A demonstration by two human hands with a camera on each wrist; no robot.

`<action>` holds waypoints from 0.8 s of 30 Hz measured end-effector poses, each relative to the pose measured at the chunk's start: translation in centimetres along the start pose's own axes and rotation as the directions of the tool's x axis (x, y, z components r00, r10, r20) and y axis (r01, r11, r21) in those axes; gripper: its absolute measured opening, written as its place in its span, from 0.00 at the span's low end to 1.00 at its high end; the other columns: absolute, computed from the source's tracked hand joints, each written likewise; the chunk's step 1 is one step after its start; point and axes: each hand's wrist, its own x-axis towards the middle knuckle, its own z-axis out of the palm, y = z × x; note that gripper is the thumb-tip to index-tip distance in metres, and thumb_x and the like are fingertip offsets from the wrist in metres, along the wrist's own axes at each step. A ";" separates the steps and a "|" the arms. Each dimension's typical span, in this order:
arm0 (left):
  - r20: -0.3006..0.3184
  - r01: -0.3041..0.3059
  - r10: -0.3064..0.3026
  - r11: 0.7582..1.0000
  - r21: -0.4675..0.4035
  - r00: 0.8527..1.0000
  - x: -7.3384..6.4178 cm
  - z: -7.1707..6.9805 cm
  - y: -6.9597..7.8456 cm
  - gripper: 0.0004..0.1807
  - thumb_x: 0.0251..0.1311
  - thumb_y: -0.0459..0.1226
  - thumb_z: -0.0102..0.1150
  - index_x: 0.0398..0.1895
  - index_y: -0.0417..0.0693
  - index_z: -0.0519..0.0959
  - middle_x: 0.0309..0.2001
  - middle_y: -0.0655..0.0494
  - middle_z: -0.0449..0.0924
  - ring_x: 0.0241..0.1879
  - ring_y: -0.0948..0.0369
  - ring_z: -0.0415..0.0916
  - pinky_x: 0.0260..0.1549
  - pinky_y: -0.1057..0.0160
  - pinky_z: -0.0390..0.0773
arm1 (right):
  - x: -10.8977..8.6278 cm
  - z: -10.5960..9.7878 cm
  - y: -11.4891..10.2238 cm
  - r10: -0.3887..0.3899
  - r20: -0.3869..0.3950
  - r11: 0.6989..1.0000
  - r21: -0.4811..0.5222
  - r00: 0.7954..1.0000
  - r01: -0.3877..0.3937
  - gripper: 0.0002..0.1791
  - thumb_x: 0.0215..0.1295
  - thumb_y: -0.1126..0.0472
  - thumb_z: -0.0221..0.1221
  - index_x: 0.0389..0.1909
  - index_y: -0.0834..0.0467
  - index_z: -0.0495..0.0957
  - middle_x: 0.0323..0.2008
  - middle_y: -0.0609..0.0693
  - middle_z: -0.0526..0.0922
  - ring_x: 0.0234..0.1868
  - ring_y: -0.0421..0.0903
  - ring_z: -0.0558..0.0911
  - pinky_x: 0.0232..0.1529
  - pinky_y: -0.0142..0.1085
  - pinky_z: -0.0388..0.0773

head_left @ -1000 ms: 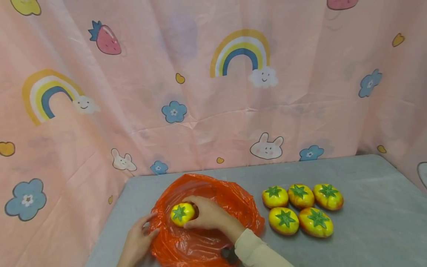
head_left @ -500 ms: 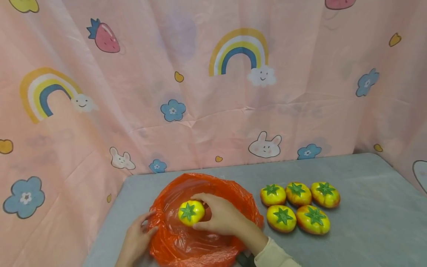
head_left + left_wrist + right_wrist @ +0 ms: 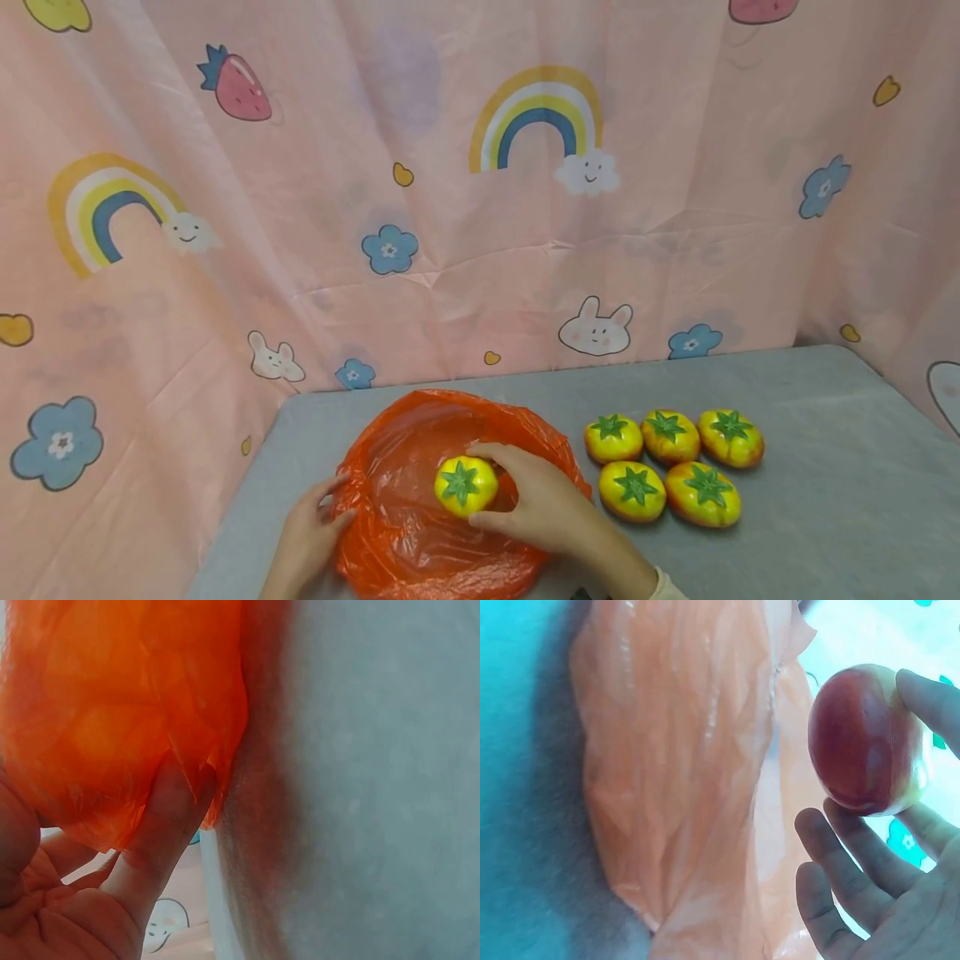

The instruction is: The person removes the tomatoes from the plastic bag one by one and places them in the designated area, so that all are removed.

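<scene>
An orange-red plastic bag (image 3: 405,542) lies with its mouth spread wide on the table. My left hand (image 3: 306,533) holds the bag's left rim; in the left wrist view thumb and fingers (image 3: 161,825) lie at the thin plastic, which folds over a fingertip. Over the bag's mouth, my right hand (image 3: 543,504) grips a glossy yellow fruit (image 3: 465,486) with a green star-shaped top. From the right wrist, the same fruit (image 3: 862,742) shows a red underside, held between thumb and fingers, while other fingers extend below it.
Several similar yellow fruits (image 3: 636,492) stand in two rows to the right of the bag on the grey table (image 3: 825,467). A pink curtain (image 3: 450,317) with printed pictures hangs behind and along the left side.
My right hand has moved right with the fruit, from the left part of the bag's mouth to its middle. The left hand stays at the left rim.
</scene>
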 end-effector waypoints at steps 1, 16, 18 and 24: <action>-0.002 0.004 -0.004 1.000 0.002 1.000 0.0 0.0 0.0 0.29 0.65 0.29 0.60 0.70 0.45 0.68 0.69 0.32 0.64 0.60 0.37 0.74 0.47 0.48 0.85 | -0.3 -0.1 0.1 0.006 0.000 1.000 0.005 1.000 -0.006 0.39 0.51 0.37 0.71 0.65 0.37 0.69 0.64 0.39 0.75 0.62 0.47 0.76 0.61 0.58 0.77; 0.007 0.029 -0.029 0.999 -0.018 1.000 0.0 0.0 0.1 0.29 0.66 0.30 0.59 0.71 0.45 0.67 0.69 0.32 0.64 0.60 0.37 0.74 0.46 0.49 0.86 | -4.5 -1.1 1.3 0.164 0.004 0.980 0.114 0.987 -0.163 0.39 0.49 0.31 0.69 0.63 0.36 0.71 0.63 0.44 0.75 0.60 0.49 0.75 0.60 0.64 0.75; 0.008 0.025 -0.025 0.999 -0.019 1.000 0.0 0.0 0.1 0.29 0.66 0.30 0.59 0.71 0.44 0.67 0.69 0.32 0.64 0.61 0.37 0.74 0.46 0.49 0.86 | -4.9 -1.2 1.4 0.151 0.008 0.982 0.112 0.989 -0.151 0.38 0.49 0.32 0.69 0.62 0.36 0.71 0.62 0.43 0.75 0.60 0.49 0.75 0.60 0.64 0.74; 0.009 0.015 -0.015 1.000 -0.010 1.000 0.1 0.1 -0.1 0.29 0.66 0.29 0.59 0.70 0.44 0.67 0.69 0.31 0.64 0.61 0.36 0.73 0.47 0.48 0.85 | -5.7 -1.7 1.7 0.148 -0.008 0.983 0.109 0.989 -0.146 0.38 0.48 0.32 0.70 0.62 0.36 0.71 0.61 0.41 0.76 0.59 0.48 0.75 0.60 0.64 0.74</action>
